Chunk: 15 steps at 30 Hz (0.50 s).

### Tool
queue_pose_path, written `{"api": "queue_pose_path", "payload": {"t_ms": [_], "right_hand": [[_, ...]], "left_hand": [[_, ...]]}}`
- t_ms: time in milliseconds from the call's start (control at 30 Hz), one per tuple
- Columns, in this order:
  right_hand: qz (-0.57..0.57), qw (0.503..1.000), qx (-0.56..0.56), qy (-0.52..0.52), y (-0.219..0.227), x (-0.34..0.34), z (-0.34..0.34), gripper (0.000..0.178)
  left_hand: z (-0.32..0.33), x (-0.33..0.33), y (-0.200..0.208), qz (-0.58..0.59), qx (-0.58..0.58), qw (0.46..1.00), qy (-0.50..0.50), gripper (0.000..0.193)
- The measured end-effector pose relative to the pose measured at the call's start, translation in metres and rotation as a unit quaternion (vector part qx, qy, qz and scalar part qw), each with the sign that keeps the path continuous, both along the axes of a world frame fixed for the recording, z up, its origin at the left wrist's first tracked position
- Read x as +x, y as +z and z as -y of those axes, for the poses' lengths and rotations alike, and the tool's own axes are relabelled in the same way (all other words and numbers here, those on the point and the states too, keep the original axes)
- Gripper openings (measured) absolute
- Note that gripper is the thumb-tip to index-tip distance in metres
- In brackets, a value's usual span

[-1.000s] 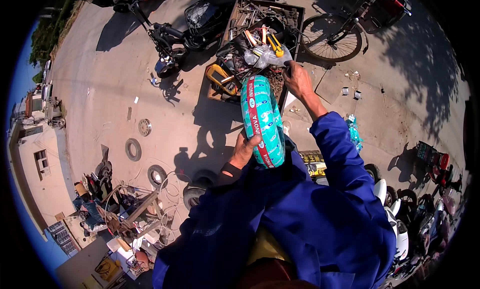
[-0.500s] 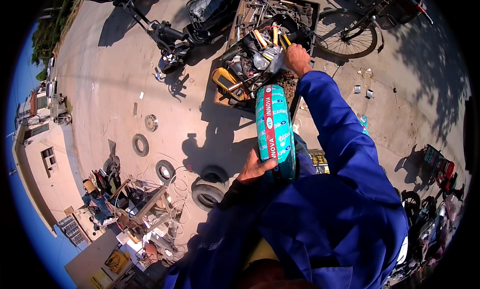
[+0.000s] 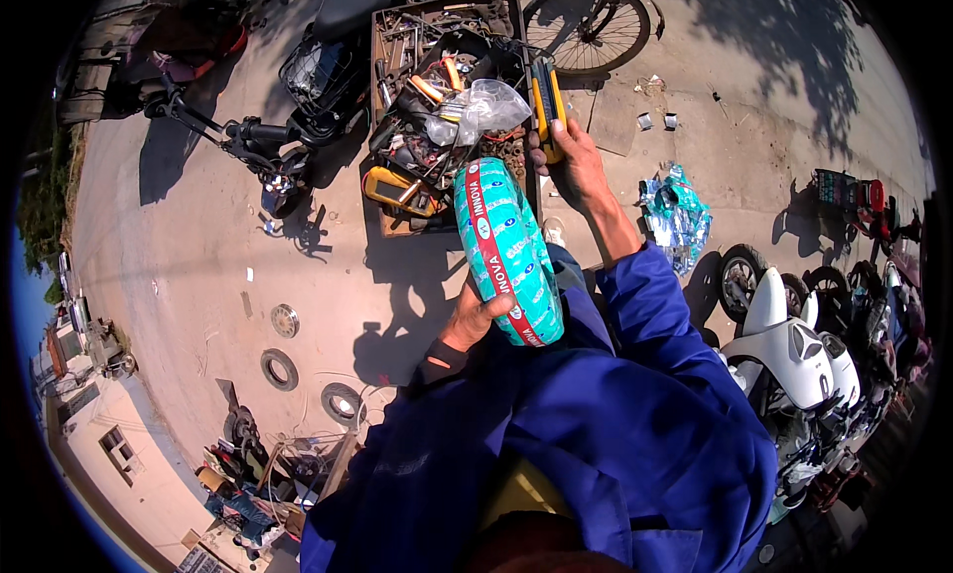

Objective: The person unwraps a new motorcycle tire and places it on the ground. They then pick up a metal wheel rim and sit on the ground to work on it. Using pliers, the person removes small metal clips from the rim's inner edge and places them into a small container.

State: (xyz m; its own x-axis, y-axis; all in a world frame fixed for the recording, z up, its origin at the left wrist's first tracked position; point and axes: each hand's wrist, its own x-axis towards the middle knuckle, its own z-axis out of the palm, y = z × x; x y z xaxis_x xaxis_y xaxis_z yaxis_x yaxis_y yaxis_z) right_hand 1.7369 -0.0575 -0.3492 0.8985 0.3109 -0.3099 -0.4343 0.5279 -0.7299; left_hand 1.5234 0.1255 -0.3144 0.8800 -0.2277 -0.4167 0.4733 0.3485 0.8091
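Observation:
A new tyre (image 3: 511,238) in teal printed wrapping, with a red lengthwise band, stands on edge before my body, tilted slightly. My left hand (image 3: 476,315) is closed against its near left side, thumb across the wrapper. In my right hand (image 3: 576,161), raised beyond the tyre, is a long yellow-and-black hand tool (image 3: 547,102); its exact kind is unclear. Just ahead is an open tool tray (image 3: 375,77) crowded with metal parts. Orange-handled pliers (image 3: 427,88), a clear plastic bag (image 3: 496,107) and a yellow meter-like device (image 3: 397,190) lie in it.
A bicycle (image 3: 586,32) and a dark scooter (image 3: 260,141) stand beyond the tray. To the right are crumpled teal wrapping (image 3: 677,216) and a white scooter (image 3: 794,355). Loose tyres (image 3: 279,369) lie on the concrete at left, near a cluttered bench.
My right hand has lifted the yellow-and-black tool from the tray and drawn it nearer. The view has turned rightward, and the left hand keeps its hold on the tyre.

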Motion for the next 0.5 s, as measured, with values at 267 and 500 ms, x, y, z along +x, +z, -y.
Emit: {"api": "queue_pose_path", "payload": {"t_ms": [267, 500], "right_hand": [[0.032, 0.99, -0.05, -0.13, 0.052, -0.09, 0.025, 0.045], [0.011, 0.987, -0.046, -0.155, 0.061, -0.096, 0.034, 0.045]], "left_hand": [[0.003, 0.001, -0.006, 0.013, 0.018, 0.999, -0.038, 0.107], [-0.001, 0.002, -0.009, -0.011, -0.037, 0.998, 0.057, 0.095]]}}
